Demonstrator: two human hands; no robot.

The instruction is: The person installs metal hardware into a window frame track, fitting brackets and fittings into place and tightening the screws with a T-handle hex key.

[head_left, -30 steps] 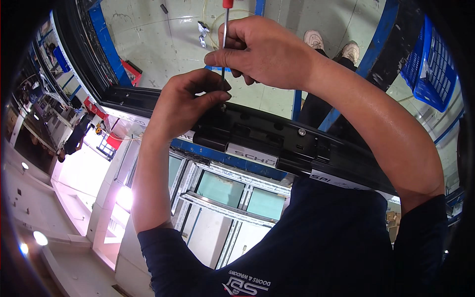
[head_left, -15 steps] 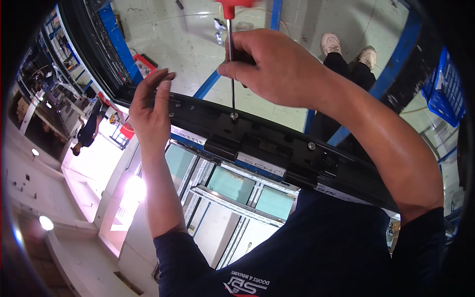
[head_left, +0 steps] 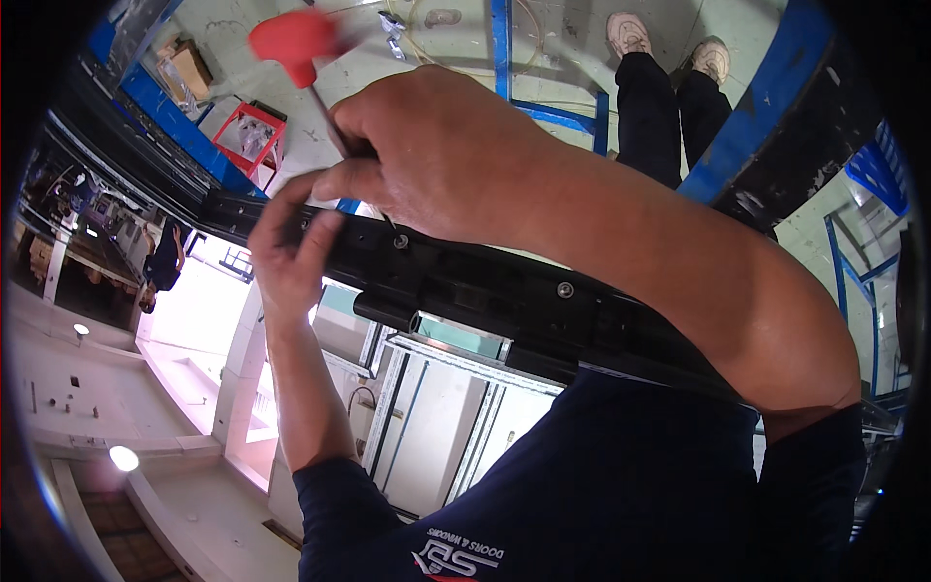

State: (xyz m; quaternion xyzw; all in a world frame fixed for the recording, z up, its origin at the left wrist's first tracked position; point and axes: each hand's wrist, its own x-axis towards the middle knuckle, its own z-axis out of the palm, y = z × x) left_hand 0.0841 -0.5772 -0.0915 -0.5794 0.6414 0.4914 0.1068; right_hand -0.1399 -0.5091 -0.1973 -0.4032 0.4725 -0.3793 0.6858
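A T-handle hex key with a red handle [head_left: 299, 47] leans to the upper left, its handle smeared by motion. My right hand [head_left: 441, 160] is closed around its metal shaft. Below my fingers the shaft runs down to a screw [head_left: 401, 242] in the black metal frame [head_left: 465, 260]; whether its tip sits in the screw head I cannot tell. Another screw [head_left: 565, 289] shows farther right. My left hand [head_left: 291, 254] lies at the frame's left part, thumb and fingers apart, fingertips close to my right fingers. A black hinge-like barrel [head_left: 383, 308] juts from the frame's near side.
Blue steel supports [head_left: 756, 126] stand on the right. On the floor beyond are a red stand [head_left: 250, 136], a cardboard box [head_left: 186, 70] and a person's shoes [head_left: 628, 34]. A blue basket [head_left: 878, 170] is at far right. Another person [head_left: 165, 260] stands in the left background.
The hex key has gone from upright to tilted left, its handle swung left and down. My right hand has moved left, close to my left hand. The view has shifted.
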